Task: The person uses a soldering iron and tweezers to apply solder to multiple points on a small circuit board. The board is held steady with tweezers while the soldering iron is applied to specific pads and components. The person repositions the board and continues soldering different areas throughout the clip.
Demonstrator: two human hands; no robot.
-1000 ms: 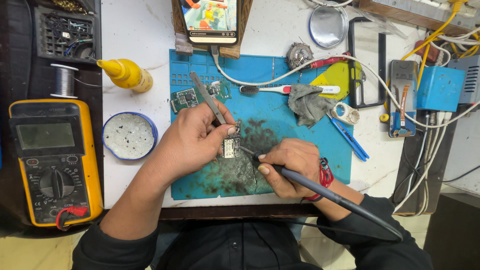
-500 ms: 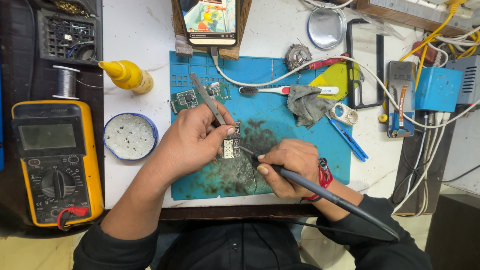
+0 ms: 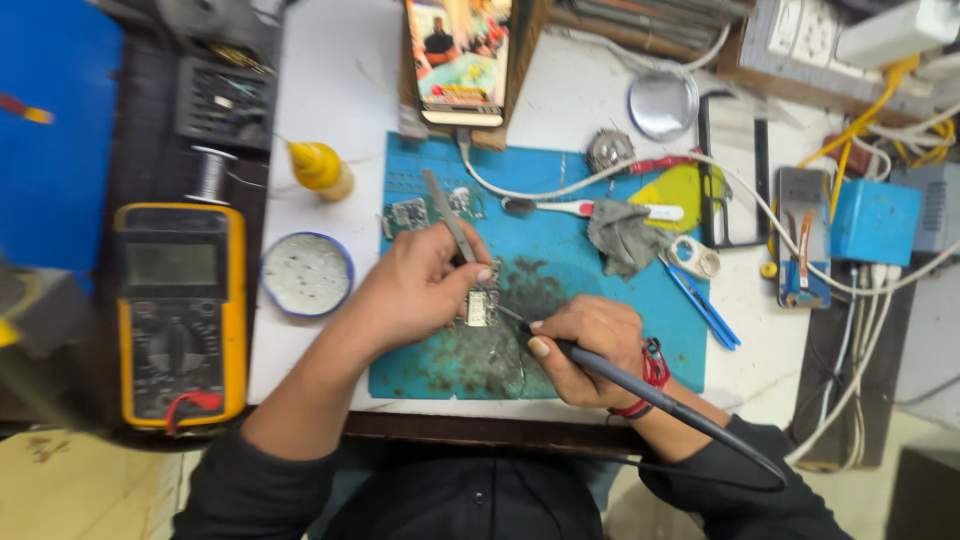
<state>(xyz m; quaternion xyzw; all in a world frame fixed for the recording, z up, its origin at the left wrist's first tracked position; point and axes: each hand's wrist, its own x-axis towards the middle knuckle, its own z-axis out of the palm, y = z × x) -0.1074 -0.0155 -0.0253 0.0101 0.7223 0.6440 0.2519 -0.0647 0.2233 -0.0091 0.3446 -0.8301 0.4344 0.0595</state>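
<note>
The left hand (image 3: 420, 290) is gripping a pair of metal tweezers (image 3: 448, 215), fingers pressed together around the shaft, and the tips are pinning a small circuit board (image 3: 480, 305) flat against the blue work mat (image 3: 560, 210). Holding it this way is probably keeping the light board from sliding while the fingers stay clear of the heat. The right hand (image 3: 585, 350) is closed pen-style around a dark soldering iron (image 3: 650, 390), with the tip meeting the right edge of the board. Its cable is trailing back past the wrist toward the person's body, out of the way of the work. The board is lying near the middle of the mat, on a dark, stained patch just in front of the person.

Other things are sitting within reach on the surface: a round tin of pale flux or paste (image 3: 307, 273) just left of the mat, a yellow squeeze bottle (image 3: 320, 168) above it, and a yellow multimeter (image 3: 180, 310) further left. A second small green board (image 3: 405, 214) is resting at the mat's upper left corner. A toothbrush (image 3: 600, 209), a grey rag (image 3: 620, 238) and blue-handled tweezers (image 3: 705, 305) are lying on the mat's right side, presumably for cleaning. A phone (image 3: 462, 55) with a lit screen is propped at the far edge, facing the person, with a white cable (image 3: 530, 190) running from it.
</note>
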